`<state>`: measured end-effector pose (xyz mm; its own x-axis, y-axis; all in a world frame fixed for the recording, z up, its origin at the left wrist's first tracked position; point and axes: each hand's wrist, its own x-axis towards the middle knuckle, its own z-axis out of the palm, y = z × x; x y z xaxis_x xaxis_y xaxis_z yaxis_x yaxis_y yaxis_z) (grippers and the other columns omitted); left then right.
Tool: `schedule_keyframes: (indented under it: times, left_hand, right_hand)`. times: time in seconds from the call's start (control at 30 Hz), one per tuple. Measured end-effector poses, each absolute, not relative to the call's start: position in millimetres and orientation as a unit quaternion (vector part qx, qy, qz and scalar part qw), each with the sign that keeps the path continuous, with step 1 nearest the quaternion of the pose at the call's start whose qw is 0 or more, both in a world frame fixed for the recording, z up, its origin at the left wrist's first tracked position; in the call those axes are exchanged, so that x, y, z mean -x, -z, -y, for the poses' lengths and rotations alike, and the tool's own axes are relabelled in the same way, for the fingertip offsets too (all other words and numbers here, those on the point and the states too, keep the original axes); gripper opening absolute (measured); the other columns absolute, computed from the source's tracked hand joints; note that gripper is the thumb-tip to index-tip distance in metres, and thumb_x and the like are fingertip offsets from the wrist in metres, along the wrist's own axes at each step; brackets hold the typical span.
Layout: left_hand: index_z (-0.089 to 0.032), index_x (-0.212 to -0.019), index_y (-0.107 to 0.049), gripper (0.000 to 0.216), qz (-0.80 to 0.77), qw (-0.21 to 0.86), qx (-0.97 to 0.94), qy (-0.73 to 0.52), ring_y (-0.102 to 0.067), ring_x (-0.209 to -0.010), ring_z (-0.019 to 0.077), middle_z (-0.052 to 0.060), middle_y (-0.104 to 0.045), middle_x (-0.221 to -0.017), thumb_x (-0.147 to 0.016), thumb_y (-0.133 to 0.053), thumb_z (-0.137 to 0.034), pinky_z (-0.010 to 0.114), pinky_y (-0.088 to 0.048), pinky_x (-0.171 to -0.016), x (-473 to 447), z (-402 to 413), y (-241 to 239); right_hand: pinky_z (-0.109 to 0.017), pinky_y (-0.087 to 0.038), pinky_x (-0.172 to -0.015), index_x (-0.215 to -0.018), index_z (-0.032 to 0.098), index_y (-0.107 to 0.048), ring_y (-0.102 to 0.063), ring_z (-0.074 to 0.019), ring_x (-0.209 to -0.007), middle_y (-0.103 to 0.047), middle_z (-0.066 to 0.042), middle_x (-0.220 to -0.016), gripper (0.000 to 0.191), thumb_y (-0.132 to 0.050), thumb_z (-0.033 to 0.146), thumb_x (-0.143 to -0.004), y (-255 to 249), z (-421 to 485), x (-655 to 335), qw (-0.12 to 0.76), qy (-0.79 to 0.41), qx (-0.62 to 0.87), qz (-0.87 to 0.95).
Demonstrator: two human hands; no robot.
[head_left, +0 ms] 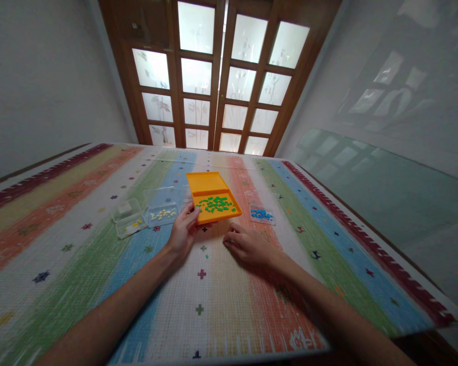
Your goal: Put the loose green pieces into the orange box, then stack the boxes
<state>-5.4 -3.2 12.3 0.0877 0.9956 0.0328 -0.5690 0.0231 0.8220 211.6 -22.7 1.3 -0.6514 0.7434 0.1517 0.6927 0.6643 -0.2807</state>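
An orange tray (204, 183) lies on the striped tablecloth, its near end holding several small green pieces (216, 204). My left hand (183, 231) grips the tray's near left corner, thumb on the rim. My right hand (246, 245) rests on the cloth just in front of the tray, fingers curled in a pinch on the cloth; whether anything is in them I cannot make out.
Two clear plastic boxes (161, 206) with yellowish pieces stand left of the tray, the smaller one (127, 218) further left. A clear container of blue pieces (261, 215) lies to the right. The table's right edge (366, 223) runs near a wall; wooden glass doors (217, 76) stand behind.
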Motion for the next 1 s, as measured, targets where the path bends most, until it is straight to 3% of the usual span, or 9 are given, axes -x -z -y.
schedule_keyframes:
  times: [0.13,0.23,0.33,0.53,0.73,1.0]
  left_hand:
    - [-0.016,-0.108,-0.067,0.029,-0.303,0.648,-0.349,-0.605,-0.075,-0.085,0.0215,0.011,-0.075,-0.112,-0.083,-0.075,-0.028,0.029,-0.060,-0.068,5,3,-13]
    - [-0.016,-0.109,-0.067,0.028,-0.303,0.650,-0.347,-0.604,-0.075,-0.086,0.0217,0.011,-0.075,-0.112,-0.084,-0.074,-0.027,0.029,-0.060,-0.070,5,3,-13]
    - [-0.016,-0.108,-0.067,0.028,-0.303,0.651,-0.351,-0.601,-0.075,-0.086,0.0222,0.011,-0.076,-0.110,-0.084,-0.074,-0.027,0.029,-0.059,-0.069,5,3,-13]
    - [-0.015,-0.108,-0.067,0.028,-0.305,0.648,-0.350,-0.603,-0.075,-0.082,0.0209,0.011,-0.076,-0.109,-0.084,-0.073,-0.026,0.028,-0.060,-0.068,5,4,-14]
    - [-0.015,-0.109,-0.067,0.028,-0.304,0.648,-0.352,-0.602,-0.075,-0.087,0.0222,0.011,-0.075,-0.111,-0.084,-0.074,-0.027,0.029,-0.060,-0.069,6,3,-12]
    - [-0.015,-0.109,-0.067,0.027,-0.308,0.649,-0.352,-0.600,-0.075,-0.091,0.0247,0.013,-0.075,-0.114,-0.085,-0.073,-0.027,0.029,-0.060,-0.069,6,2,-10]
  right_hand:
    - [-0.027,-0.042,-0.072,-0.106,0.017,-0.068,-0.056,-0.0160,-0.084,-0.060,-0.008,-0.106,0.018,-0.055,0.021,-0.095,-7,25,-213,0.116,-0.106,0.389,0.908]
    - [-0.029,-0.044,-0.072,-0.114,0.017,-0.066,-0.057,-0.0179,-0.084,-0.060,-0.009,-0.110,0.030,-0.067,0.031,-0.087,-11,29,-214,0.098,-0.110,0.405,0.902]
    - [-0.029,-0.043,-0.069,-0.116,0.018,-0.067,-0.058,-0.0174,-0.081,-0.060,-0.010,-0.112,0.035,-0.069,0.040,-0.090,-8,30,-215,0.089,-0.112,0.425,0.894]
    - [-0.025,-0.034,-0.063,-0.102,0.019,-0.073,-0.057,-0.0141,-0.077,-0.064,-0.007,-0.102,0.013,-0.063,0.025,-0.096,1,25,-215,0.111,-0.095,0.437,0.888]
    - [-0.025,-0.031,-0.064,-0.093,0.017,-0.076,-0.055,-0.0135,-0.076,-0.065,-0.006,-0.091,0.016,-0.060,0.015,-0.096,4,25,-213,0.132,-0.076,0.435,0.888]
    - [-0.027,-0.036,-0.068,-0.095,0.014,-0.070,-0.056,-0.0164,-0.082,-0.065,-0.008,-0.096,0.019,-0.052,0.011,-0.097,13,29,-210,0.144,-0.047,0.444,0.883]
